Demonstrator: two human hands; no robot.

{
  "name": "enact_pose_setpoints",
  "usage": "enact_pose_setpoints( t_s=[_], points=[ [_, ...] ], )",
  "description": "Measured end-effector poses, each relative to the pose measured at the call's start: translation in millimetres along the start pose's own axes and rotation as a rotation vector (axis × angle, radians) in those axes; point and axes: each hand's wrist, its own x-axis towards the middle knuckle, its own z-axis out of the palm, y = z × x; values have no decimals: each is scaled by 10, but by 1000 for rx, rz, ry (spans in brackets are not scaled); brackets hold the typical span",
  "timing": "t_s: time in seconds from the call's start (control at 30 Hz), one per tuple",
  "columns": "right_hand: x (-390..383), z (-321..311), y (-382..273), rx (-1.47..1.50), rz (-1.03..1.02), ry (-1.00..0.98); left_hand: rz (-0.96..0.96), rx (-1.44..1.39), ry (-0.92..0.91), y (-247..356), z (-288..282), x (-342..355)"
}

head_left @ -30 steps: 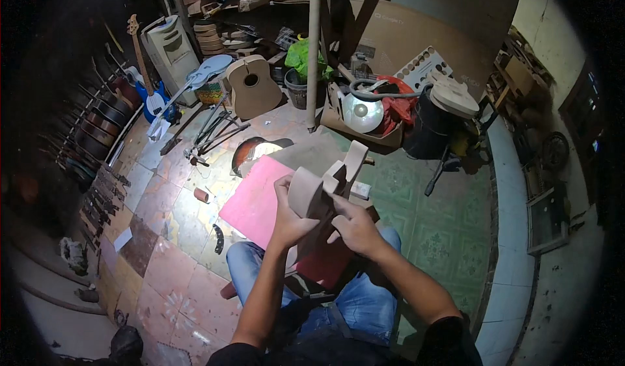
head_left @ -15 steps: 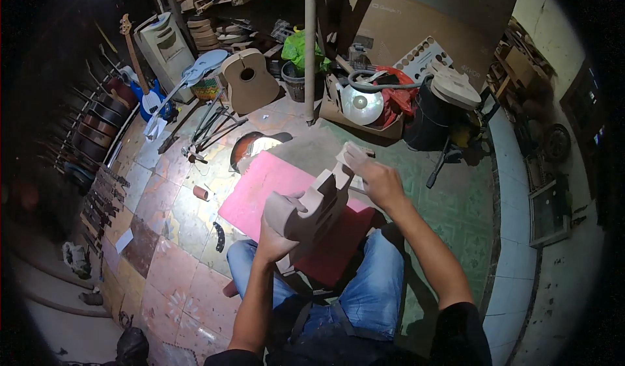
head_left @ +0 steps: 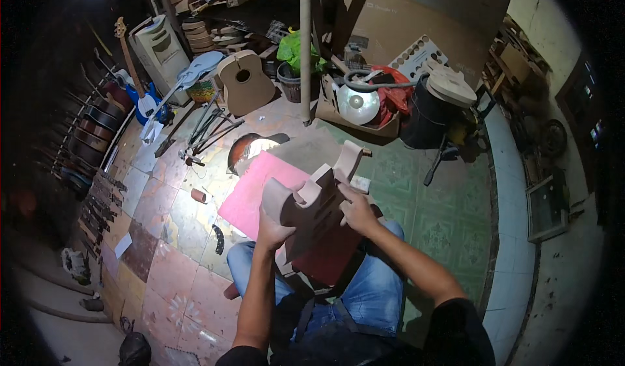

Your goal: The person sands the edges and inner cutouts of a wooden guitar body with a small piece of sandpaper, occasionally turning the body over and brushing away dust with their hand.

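Observation:
An unpainted electric guitar body (head_left: 312, 219), with two horns and routed slots in its face, stands tilted on edge above my lap. My left hand (head_left: 277, 226) grips its rounded left edge, thumb and fingers wrapped round it. My right hand (head_left: 358, 211) is at the body's right side, just below the far horn. Its index finger stretches up to the cutaway while the other fingers curl in; anything small pinched there is too hidden to make out. Beneath the body lies a pink board (head_left: 250, 193). A small pale block (head_left: 360, 184) is beyond my right hand.
A sunburst guitar body (head_left: 247, 150) lies past the board. Metal stands (head_left: 211, 132) and a brown roll (head_left: 198, 195) are on the tiles at left. An acoustic guitar body (head_left: 244, 83), a pole (head_left: 305, 54) and a cardboard box with a lamp (head_left: 358, 106) stand farther back.
My right hand has come down and nearer from the tip of the far horn to the cutaway below it. The left hand keeps its grip on the guitar body.

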Motion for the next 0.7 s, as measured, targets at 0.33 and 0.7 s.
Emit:
enact_pose_setpoints(
  t_s=[0.33, 0.7],
  points=[
    [165, -20, 208, -609, -659, 409, 2, -88, -86, 57, 56, 55],
    [-40, 17, 712, -561, -442, 400, -36, -152, -89, -68, 36, 98]
  ],
)
